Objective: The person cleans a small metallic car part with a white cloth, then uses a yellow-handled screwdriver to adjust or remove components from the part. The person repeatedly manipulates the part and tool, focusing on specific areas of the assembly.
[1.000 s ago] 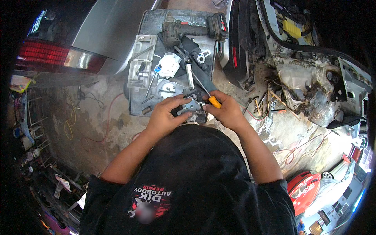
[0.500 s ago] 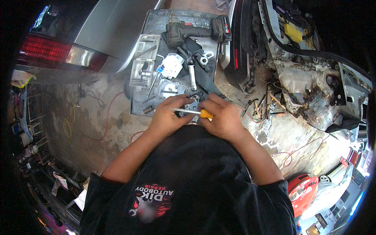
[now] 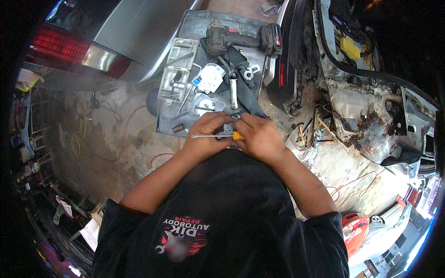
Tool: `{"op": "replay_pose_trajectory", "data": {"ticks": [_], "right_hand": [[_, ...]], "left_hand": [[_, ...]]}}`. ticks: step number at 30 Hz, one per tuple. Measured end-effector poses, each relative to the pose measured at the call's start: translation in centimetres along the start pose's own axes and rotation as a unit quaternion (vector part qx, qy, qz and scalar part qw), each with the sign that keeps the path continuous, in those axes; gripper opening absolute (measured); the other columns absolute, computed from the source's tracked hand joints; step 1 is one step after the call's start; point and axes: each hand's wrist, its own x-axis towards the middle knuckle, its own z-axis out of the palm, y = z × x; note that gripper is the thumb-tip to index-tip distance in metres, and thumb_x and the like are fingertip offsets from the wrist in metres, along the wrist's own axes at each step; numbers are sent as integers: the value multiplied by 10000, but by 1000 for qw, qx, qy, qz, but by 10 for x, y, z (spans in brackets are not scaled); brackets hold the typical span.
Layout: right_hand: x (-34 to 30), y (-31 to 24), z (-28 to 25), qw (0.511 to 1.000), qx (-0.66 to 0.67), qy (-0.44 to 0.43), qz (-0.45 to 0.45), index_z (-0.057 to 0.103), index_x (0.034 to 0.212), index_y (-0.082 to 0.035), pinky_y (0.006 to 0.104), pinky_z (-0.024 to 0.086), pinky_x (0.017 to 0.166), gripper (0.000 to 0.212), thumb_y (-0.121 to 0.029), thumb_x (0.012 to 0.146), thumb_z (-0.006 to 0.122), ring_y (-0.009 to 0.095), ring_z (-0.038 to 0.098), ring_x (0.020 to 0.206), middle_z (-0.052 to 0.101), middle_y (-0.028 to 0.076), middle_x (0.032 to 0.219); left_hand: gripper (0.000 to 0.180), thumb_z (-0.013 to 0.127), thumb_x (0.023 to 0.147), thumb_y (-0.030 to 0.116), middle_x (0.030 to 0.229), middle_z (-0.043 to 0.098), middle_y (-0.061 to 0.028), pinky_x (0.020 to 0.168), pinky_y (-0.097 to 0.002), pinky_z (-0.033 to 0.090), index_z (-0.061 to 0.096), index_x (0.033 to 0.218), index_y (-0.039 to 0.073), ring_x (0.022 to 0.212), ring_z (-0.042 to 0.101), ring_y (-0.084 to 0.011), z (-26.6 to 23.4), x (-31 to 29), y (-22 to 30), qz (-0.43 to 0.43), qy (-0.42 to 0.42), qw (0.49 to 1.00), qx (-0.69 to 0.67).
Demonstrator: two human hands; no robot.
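Both my hands meet at the near edge of the dark work table, just in front of my black shirt. A screwdriver with a yellow handle (image 3: pixel 238 135) is in my right hand (image 3: pixel 261 139), its thin shaft pointing left across my left hand. My left hand (image 3: pixel 206 134) closes its fingers on a small metal part (image 3: pixel 227 129), mostly hidden between the hands. Just beyond lie a round white plastic housing (image 3: pixel 205 104), another white housing (image 3: pixel 209 78) with a blue piece, a black seat belt strap (image 3: pixel 248 98) and a shiny metal bar (image 3: pixel 233 92).
A cordless impact wrench (image 3: pixel 241 39) lies at the table's far side. A clear compartment box (image 3: pixel 174 83) sits along the left edge. A silver car with a red tail light (image 3: pixel 58 51) stands left; a stripped body shell (image 3: pixel 366 116) is right. Hoses cross the floor.
The table and its items have shifted slightly right in view. The screwdriver's shaft has turned to lie nearly level, its tip reaching further left past my left hand. Both hands remain together.
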Motion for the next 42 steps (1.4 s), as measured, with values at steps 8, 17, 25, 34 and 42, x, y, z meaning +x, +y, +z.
{"op": "replay_pose_trajectory", "data": {"ticks": [8,17,25,34,42], "right_hand": [[4,-2,-9,999,32,-13,22,665,1195,-70,481,596,830,436,-204,820,841,353,726,993,665,129,1080],[-24,26,-10,947,217,114,208,721,1162,-11,422,578,878,279,-59,893,776,390,735,1006,735,198,1087],[-43,6,-48,949,203,31,238,629,1247,-23,449,566,871,305,-75,962,726,437,726,974,725,234,1059],[-41,6,-20,968,172,29,180,638,1349,-56,494,584,933,506,-132,879,808,435,724,1118,737,213,1225],[-22,11,1,984,124,2,130,714,1298,-82,461,599,919,429,-203,907,845,400,747,1040,760,174,1192]], "left_hand": [[557,935,746,243,1346,722,-176,1095,-466,537,758,1257,113,1270,676,-362,-1,0,0,3,1,1000,15],[519,892,821,294,1347,712,-175,1114,-472,519,750,1291,126,1300,650,-372,-4,2,5,-7,-16,1000,10],[546,929,775,251,1349,715,-173,1096,-478,540,770,1282,125,1274,669,-374,-8,6,11,6,-18,999,39],[532,915,752,227,1350,714,-168,1093,-480,539,767,1237,66,1273,661,-384,-8,12,12,78,2,997,27],[651,882,768,167,1411,670,-216,1117,-469,528,691,1381,58,1283,664,-398,-31,3,18,43,-8,999,22]]}}
